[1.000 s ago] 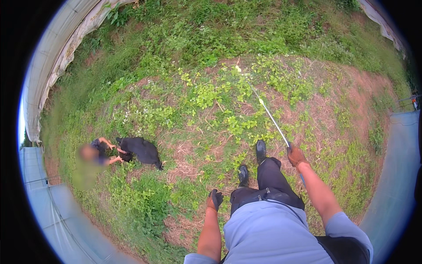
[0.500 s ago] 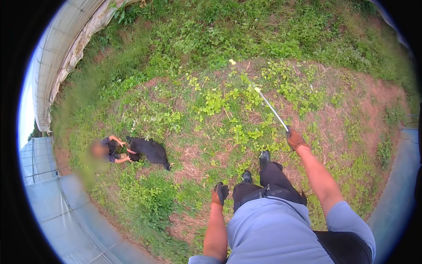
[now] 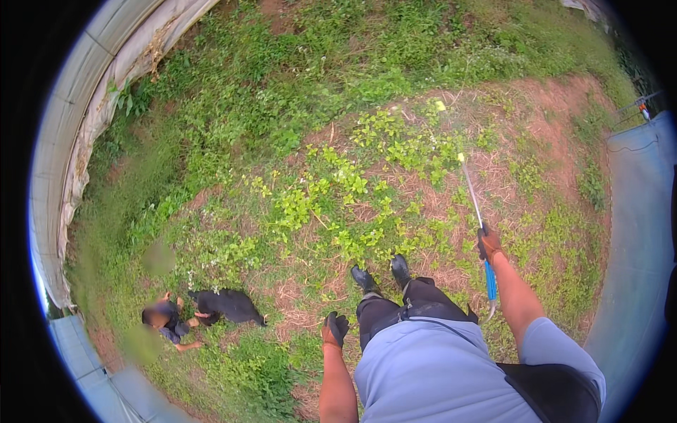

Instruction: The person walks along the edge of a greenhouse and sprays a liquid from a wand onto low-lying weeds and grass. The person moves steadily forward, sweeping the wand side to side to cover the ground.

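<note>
1. One wide patch of sloping ground [image 3: 289,292] filled the scene, straw and bare earth showing through low yellow-green plants [image 3: 296,204].
2. Round the edges, one pale curved sheet [image 3: 84,106] swept down the left, with blue sheeting on two sides: right [image 3: 635,211] and lower left [image 3: 77,352].
3. Centre stage, one light-blue shirt [image 3: 423,374] above one pair of dark trousers [image 3: 416,307].
4. Away to the left, one other person [image 3: 169,321] crouched just beside one black shape [image 3: 229,305] (too small to name for certain).
5. Here was the main item: one long wand [image 3: 471,187], blue below the grip, silver above, slanting forward over the plants on the right side.
6. Two gloves, one hand in each! The right hand [image 3: 488,243] was wrapped round the wand, its arm stretched forward. The left hand [image 3: 336,329] hung in front of the left thigh, well apart from the wand, fingers bent; whether they pressed the palm, one could not tell.
7. Two black boots [image 3: 400,271], side by side, a leg running down into each.
8. Smallest of all, two yellow spots: a near tip [image 3: 461,157] on the silver rod, a far spot [image 3: 441,106] beyond, its join too blurred to read.
</note>
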Demonstrator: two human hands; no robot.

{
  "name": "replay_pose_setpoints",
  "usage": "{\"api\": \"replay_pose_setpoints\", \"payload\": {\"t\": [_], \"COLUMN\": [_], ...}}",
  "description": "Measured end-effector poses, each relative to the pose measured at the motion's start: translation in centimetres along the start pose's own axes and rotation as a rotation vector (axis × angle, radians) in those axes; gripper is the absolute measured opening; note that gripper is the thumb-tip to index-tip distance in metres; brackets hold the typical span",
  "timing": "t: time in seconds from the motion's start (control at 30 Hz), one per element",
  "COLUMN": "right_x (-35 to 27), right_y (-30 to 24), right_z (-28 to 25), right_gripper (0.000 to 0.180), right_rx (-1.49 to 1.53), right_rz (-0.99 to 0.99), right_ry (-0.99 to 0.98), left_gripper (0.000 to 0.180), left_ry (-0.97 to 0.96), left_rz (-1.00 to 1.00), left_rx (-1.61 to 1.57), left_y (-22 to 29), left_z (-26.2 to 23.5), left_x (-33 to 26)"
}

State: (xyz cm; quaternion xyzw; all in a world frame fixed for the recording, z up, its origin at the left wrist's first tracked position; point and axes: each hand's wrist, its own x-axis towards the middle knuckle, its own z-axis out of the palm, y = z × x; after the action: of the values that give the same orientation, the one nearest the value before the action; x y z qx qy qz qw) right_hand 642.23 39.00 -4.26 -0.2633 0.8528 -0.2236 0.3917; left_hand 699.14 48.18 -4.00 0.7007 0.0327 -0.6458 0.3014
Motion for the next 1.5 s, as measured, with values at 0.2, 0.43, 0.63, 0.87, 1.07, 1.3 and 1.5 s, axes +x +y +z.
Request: {"api": "replay_pose_setpoints", "payload": {"t": [0.2,0.43,0.63,0.87,1.07,1.3,1.5], "right_x": [-11.6,-10.7,-1.5,-4.1,-9.7,-7.7,-10.2], "right_y": [-7.0,2.7,7.7,-8.5,-15.5,-18.7,-26.8], "right_z": [-0.5,-2.8,-3.2,7.1,13.4,18.7,27.9], "right_gripper": [0.041,0.039,0.037,0.038,0.037,0.038,0.039], "right_rx": [-0.534,-0.266,0.144,-0.543,-0.995,-0.868,-0.926], "right_rz": [-0.08,0.061,0.265,-0.223,-0.483,-0.715,-0.744], "right_ry": [-0.368,-0.005,0.056,-0.39,-0.795,-0.512,-0.552], "left_gripper": [0.045,0.046,0.045,0.046,0.045,0.041,0.039], "left_ry": [-0.177,-0.142,-0.112,0.016,0.183,0.245,0.248], "left_rz": [0.185,0.1,0.113,0.126,0.071,0.051,0.051], "left_rx": [0.255,0.198,0.194,0.035,-0.139,-0.389,-0.57], "left_y": [2.6,5.4,5.6,2.5,-2.6,-9.9,-11.5], "left_z": [2.0,4.0,3.0,-0.1,-3.4,-8.4,-11.3], "left_x": [2.0,0.8,0.3,-3.1,-5.7,-7.3,-6.9]}}
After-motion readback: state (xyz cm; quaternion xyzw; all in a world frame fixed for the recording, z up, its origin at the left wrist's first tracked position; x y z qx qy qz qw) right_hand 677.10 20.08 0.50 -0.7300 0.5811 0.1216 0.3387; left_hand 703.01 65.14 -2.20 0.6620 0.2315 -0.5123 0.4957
